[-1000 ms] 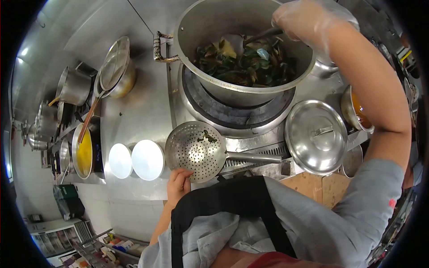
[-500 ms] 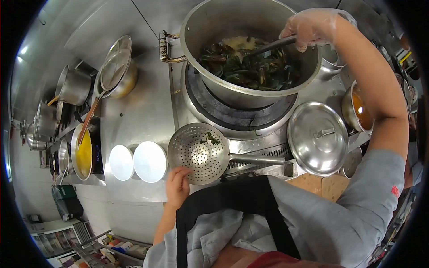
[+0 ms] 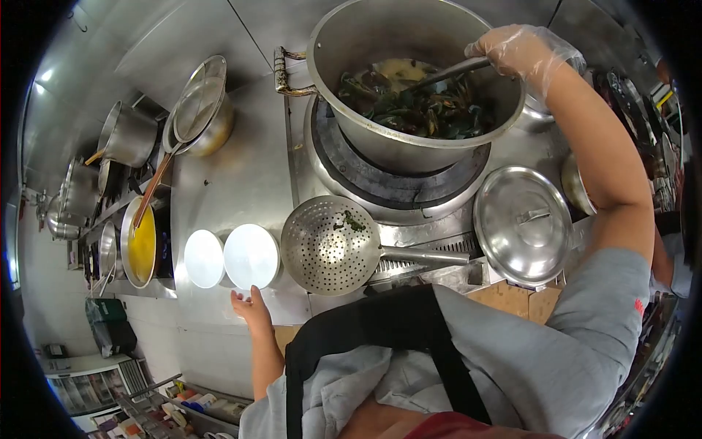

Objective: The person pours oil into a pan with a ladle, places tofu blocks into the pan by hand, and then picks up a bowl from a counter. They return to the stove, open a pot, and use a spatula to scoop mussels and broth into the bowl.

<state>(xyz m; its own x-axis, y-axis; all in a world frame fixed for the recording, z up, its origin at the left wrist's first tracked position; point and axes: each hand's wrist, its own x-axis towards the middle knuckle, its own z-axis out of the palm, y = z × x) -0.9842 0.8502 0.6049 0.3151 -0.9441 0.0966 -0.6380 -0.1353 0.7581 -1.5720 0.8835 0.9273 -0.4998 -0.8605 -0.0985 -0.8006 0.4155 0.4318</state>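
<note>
A clear plastic glove covers my right hand (image 3: pixel 518 57), which is closed round the handle of a metal utensil (image 3: pixel 450 72) at the pot's right rim. The utensil reaches down into a large metal pot (image 3: pixel 409 139) holding dark-shelled mussels (image 3: pixel 431 110) and pale liquid. My bare left hand (image 3: pixel 252 307) is open at the counter's front edge, just below the larger white bowl (image 3: pixel 251 256). A smaller white bowl (image 3: pixel 204 259) stands left of it. To the right lies a perforated metal skimmer (image 3: pixel 322 249) with green scraps in it.
A round metal lid (image 3: pixel 523 227) lies right of the burner (image 3: pixel 402 194). At the left are a pan of yellow liquid (image 3: pixel 139 252), a strainer (image 3: pixel 199 102) on a metal bowl, and several pots. Another person's arm (image 3: pixel 662 260) shows at the far right.
My left hand has moved left from the skimmer's rim to the white bowl, and its fingers have spread. The utensil and my right hand have shifted slightly; the mussels lie differently.
</note>
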